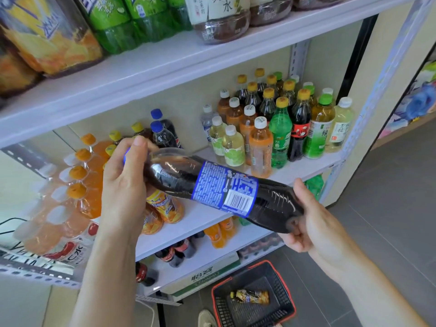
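A dark cola bottle [219, 187] with a blue label and a barcode lies almost sideways in front of the middle shelf. My left hand [122, 180] grips its neck and blue cap end at the left. At the lower right, my right hand [309, 220] holds the bottle's base, fingers curled under it. The label's printed side faces up toward me.
White shelves [207, 215] carry many drink bottles: orange ones [77, 192] at left, two blue-capped colas [162, 135] behind, mixed teas and sodas [280, 121] at right. A red-rimmed basket [257, 300] on the floor holds one small bottle. Grey floor lies at the right.
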The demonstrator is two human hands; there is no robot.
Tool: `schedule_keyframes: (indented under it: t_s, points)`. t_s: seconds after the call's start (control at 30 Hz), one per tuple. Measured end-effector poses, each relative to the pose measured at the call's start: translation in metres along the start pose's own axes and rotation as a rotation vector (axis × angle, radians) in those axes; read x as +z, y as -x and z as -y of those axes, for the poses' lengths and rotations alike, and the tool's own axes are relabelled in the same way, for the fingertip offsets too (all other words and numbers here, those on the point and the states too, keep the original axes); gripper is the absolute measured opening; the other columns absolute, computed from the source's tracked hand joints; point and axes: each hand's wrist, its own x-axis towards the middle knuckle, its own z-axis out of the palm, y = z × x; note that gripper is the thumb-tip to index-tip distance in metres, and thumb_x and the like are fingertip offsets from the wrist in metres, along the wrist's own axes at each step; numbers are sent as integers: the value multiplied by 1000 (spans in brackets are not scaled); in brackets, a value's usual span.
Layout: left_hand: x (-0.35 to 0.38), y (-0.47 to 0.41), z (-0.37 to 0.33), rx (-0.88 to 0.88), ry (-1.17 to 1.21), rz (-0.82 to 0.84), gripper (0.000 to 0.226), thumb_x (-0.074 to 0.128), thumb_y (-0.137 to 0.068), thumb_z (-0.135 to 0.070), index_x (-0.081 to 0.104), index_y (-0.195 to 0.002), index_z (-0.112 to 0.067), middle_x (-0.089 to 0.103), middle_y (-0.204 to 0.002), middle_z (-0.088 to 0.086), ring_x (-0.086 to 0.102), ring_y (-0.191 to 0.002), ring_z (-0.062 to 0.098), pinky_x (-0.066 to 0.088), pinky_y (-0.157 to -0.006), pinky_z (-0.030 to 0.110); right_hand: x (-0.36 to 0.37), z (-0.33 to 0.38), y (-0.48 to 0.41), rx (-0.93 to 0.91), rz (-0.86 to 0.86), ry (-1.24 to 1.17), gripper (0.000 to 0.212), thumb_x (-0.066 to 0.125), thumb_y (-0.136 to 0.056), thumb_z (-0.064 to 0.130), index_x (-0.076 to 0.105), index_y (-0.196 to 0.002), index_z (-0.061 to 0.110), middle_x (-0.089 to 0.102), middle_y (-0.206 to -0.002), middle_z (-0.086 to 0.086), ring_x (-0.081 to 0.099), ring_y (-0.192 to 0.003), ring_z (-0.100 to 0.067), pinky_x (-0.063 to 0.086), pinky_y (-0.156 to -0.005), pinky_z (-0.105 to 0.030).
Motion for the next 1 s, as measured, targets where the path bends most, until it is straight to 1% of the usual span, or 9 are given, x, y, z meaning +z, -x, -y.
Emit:
schedule_keyframes:
  t_s: [0.17,0.3,0.37,0.5,0.6,0.7,0.77,0.87,1.0]
  points:
    - [-14,-2,-3,-28,218,335,40,76,-78,-48,64,-106,-22,28,-64,-2,25,-53,9,27,-42,14,-3,0,-6,131,71,-137,76,46,-64,82,75,-67,12,56,-62,-24,40,-32,-18,25,-33,-15]
    - [-3,1,-12,127,88,290,38,67,-83,-56,63,-103,-24,48,-63,-15,40,-51,1,35,-46,11,0,-10,-9,226,106,-246,72,37,-85,66,71,-105,6,73,-96,-23,71,-65,-30,44,-34,-21]
    - [5,1,-15,148,28,223,33,63,-86,-58,62,-101,-29,58,-71,-13,52,-59,3,46,-54,13,7,-14,-9,215,109,-444,54,47,-86,49,65,-118,10,72,-113,-14,73,-91,-34,56,-45,-25]
    - [16,-1,-12,157,-105,144,21,57,-88,-48,58,-94,-28,48,-61,-14,38,-51,8,33,-44,19,17,-25,-16,236,102,-537,49,59,-79,34,64,-120,7,72,-110,-9,69,-105,-34,60,-59,-31]
    - [17,-3,-6,163,-183,113,18,58,-86,-54,58,-88,-36,48,-62,-2,38,-53,19,31,-46,26,23,-33,-19,172,102,-423,48,68,-77,33,64,-123,18,70,-116,-2,67,-111,-27,59,-71,-37]
    - [19,-2,-7,200,-274,121,18,58,-85,-61,56,-87,-43,45,-55,-6,36,-46,21,32,-48,30,25,-35,-21,-20,18,-116,82,76,-66,47,41,-140,42,46,-145,18,53,-126,-5,51,-96,-37]
    - [21,-2,-9,216,-316,119,18,57,-85,-62,54,-85,-44,44,-51,-5,38,-43,21,33,-47,32,24,-29,-26,-229,-62,222,93,73,-64,62,23,-142,55,28,-151,29,33,-136,7,38,-103,-22]
    - [26,-3,-14,193,-305,104,19,57,-85,-59,54,-83,-40,44,-51,-5,38,-41,17,32,-45,30,25,-20,-36,-540,-65,580,83,68,-75,66,25,-145,49,40,-145,27,39,-128,15,33,-95,0]
    - [38,-7,-18,146,-160,72,18,64,-92,-37,58,-85,-22,42,-43,-9,34,-34,10,28,-37,17,27,-17,-44,-648,-80,633,69,62,-83,61,32,-143,43,54,-132,17,53,-119,2,50,-94,-27]
